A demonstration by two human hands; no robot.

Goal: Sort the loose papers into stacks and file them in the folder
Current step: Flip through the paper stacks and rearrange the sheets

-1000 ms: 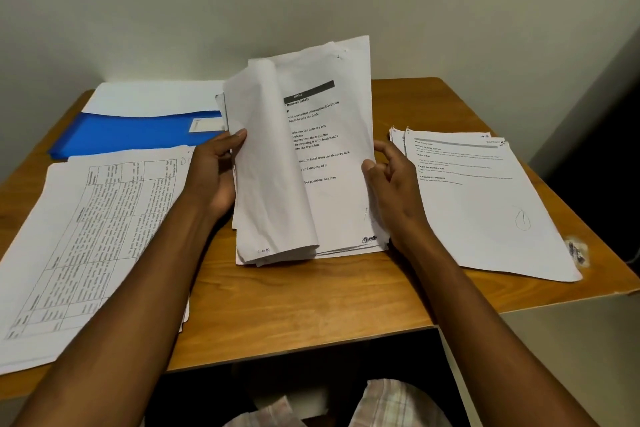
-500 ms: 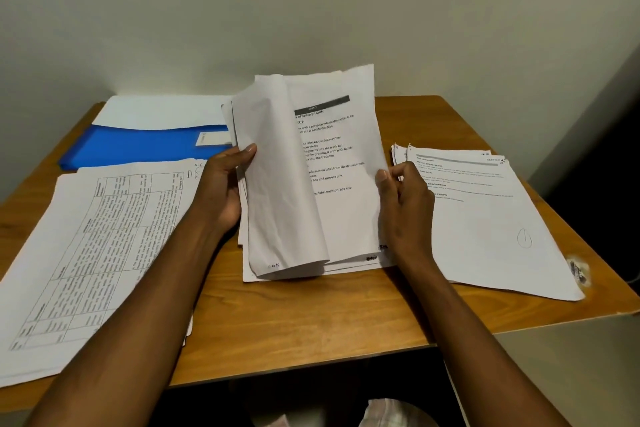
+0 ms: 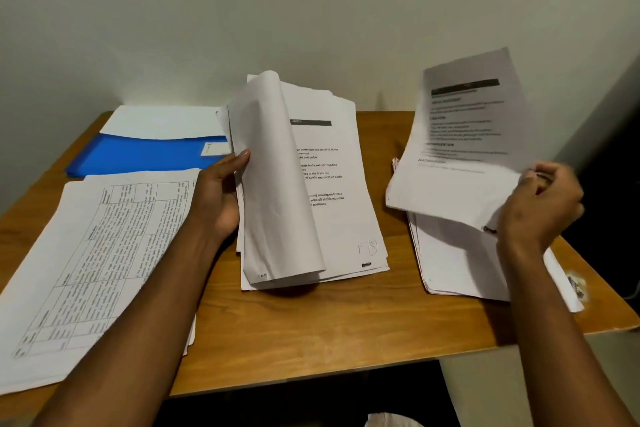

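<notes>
A middle pile of printed papers [image 3: 332,218] lies on the wooden table [image 3: 311,329]. My left hand [image 3: 221,194] holds several of its upper sheets [image 3: 277,184] curled up and back to the left. My right hand [image 3: 540,204] grips one printed sheet [image 3: 464,135] by its lower right corner, lifted and blurred above the right stack [image 3: 453,263]. A stack of table-printed sheets [image 3: 86,260] lies at the left. The blue folder [image 3: 138,154] rests at the back left with white paper [image 3: 162,121] on it.
A pale wall stands right behind the table. The table's right edge has a worn, chipped spot [image 3: 576,284]. A dark gap opens at the far right. Checked cloth [image 3: 391,421] shows below the front edge.
My right hand pulled one sheet out of the middle pile and carried it to the right, above the right stack. My left hand still holds the curled sheets back.
</notes>
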